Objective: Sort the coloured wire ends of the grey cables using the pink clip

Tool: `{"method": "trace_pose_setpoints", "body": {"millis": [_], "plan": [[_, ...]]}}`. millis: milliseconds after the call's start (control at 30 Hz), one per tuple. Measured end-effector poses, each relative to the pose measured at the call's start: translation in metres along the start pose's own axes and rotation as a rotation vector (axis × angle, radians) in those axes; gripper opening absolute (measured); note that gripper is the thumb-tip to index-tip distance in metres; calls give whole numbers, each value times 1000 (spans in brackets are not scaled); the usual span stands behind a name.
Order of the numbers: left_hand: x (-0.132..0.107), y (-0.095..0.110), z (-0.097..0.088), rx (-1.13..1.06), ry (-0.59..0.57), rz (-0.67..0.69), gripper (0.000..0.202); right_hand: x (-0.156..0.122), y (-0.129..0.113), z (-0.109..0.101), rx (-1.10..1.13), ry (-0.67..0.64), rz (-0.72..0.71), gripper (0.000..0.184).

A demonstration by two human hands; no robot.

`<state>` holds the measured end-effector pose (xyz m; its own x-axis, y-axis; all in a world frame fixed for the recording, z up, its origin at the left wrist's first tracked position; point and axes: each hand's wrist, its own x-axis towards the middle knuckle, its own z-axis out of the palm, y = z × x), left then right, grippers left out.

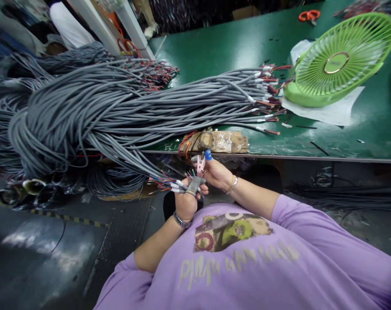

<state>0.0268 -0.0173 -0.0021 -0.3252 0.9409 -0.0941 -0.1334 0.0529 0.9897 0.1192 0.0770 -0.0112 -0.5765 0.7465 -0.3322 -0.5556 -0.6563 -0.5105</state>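
My left hand [186, 202], with a watch at the wrist and grey wrapping on its fingers, is closed around the end of a grey cable. Thin coloured wires [191, 175] fan out above that grip. Close beside it, my right hand [217, 173] pinches a small pink clip-like tool [200, 165] near the wire tips; its exact kind is unclear. One fingertip of this hand wears a blue cover [208, 155]. More cable ends with white sleeves [176, 186] and loose coloured wires hang just left of my left hand.
A large bundle of grey cables [144, 103] lies across the green table [215, 47]. On the table's front edge sits a taped wooden block [229, 141]. A green fan [337, 64] stands at the right on white paper [337, 110]. Orange-handled scissors [309, 16] lie behind.
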Motion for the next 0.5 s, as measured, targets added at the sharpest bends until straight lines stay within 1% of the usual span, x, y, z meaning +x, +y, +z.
{"method": "trace_pose_setpoints", "body": {"millis": [133, 233, 300, 400, 500], "plan": [[0, -3, -1, 34, 9, -18, 29, 0, 1, 5, 40, 46, -23, 50], [0, -4, -2, 39, 8, -16, 28, -2, 2, 6, 40, 49, -36, 51], [-1, -3, -3, 32, -3, -10, 28, -6, 1, 4, 38, 23, -17, 55], [-4, -2, -6, 33, -9, -16, 29, -11, -3, -3, 16, -58, 51, 61], [-8, 0, -8, 39, 10, -11, 30, -16, -10, -13, -41, -135, 128, 61]]}}
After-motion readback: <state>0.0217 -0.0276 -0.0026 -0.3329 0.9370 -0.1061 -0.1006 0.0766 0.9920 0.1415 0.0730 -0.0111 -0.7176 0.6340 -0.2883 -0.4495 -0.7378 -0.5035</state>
